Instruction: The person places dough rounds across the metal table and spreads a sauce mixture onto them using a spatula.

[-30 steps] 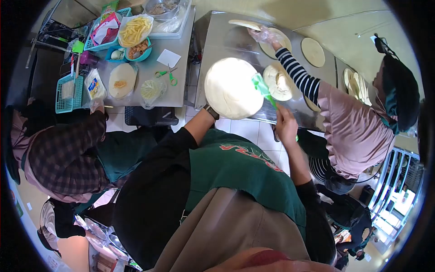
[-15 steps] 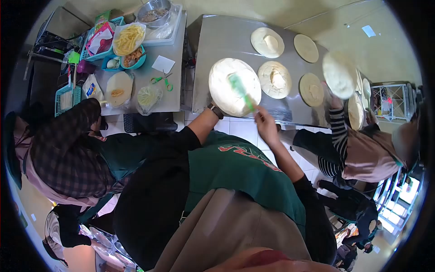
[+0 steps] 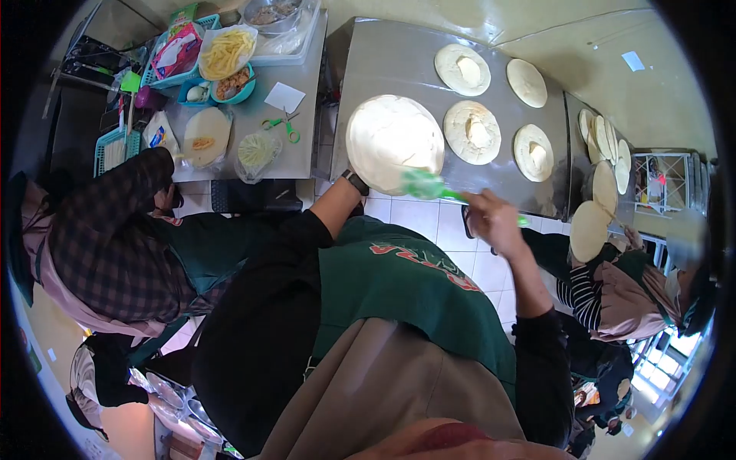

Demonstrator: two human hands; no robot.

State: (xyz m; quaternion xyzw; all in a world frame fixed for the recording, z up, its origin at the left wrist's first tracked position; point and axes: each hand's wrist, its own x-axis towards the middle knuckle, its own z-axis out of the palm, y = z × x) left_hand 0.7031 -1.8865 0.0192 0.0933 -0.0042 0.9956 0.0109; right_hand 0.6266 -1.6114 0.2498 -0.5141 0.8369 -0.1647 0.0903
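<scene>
The left hand, with a dark watch on its wrist, is beneath the lower edge of a large round flatbread. Its fingers are hidden, so how far that grip is open cannot be told. The flatbread lies face up over the near edge of the metal bench; whether it touches the metal is unclear.

The right hand has its grip closed around the handle of a green spatula, whose blurred head overlaps the flatbread's lower right edge in the view; contact cannot be judged.

Four smaller flatbreads lie apart on the metal, three topped with a pale mound and one plain. At right, a co-worker has another flatbread near one hand.

On the side bench are green-handled scissors, white paper, a filled flatbread, a bag of shredded food and fries.
</scene>
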